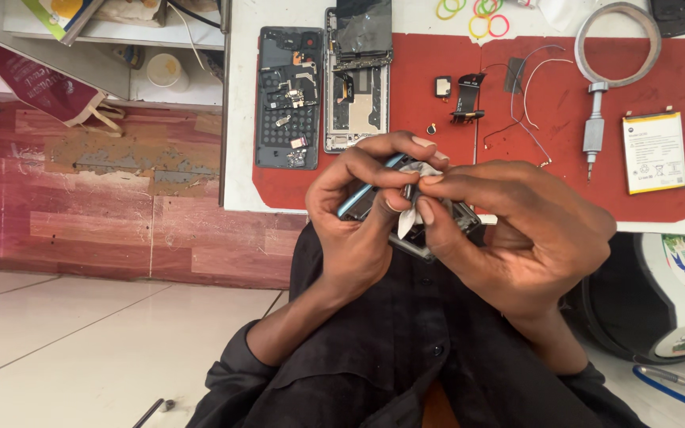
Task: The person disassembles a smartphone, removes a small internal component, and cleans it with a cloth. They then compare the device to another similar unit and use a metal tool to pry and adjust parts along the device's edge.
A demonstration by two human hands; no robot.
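Right hand (517, 230): thumb and forefinger pressed together on a small white wipe (415, 208), its grip pinching the wad against the part held in front of the body. Left hand (362, 210): fingers curled round a phone frame (358, 198) with a blue edge, gripping it from the side and holding it above the lap, just short of the bench (239, 119) edge. The wipe touches the inner face of the frame; exactly which spot it touches is hidden by the fingers.

State of work, judged from the layout: strip-down looks complete. On the red mat (596, 63) lie a dark back cover (287, 95) with small parts resting on it, a mid-chassis with board (357, 79) beside it, a ribbon cable (468, 97), thin loose wires (529, 87), and a white battery (654, 150) well apart at the far side. A screwdriver (594, 131) sits near the battery with a roll of tape (618, 43) at its top end.

Cleaning of the frame appears under way. Nothing shows as refitted: all removed parts are off the frame, so reassembly seems to remain in full.
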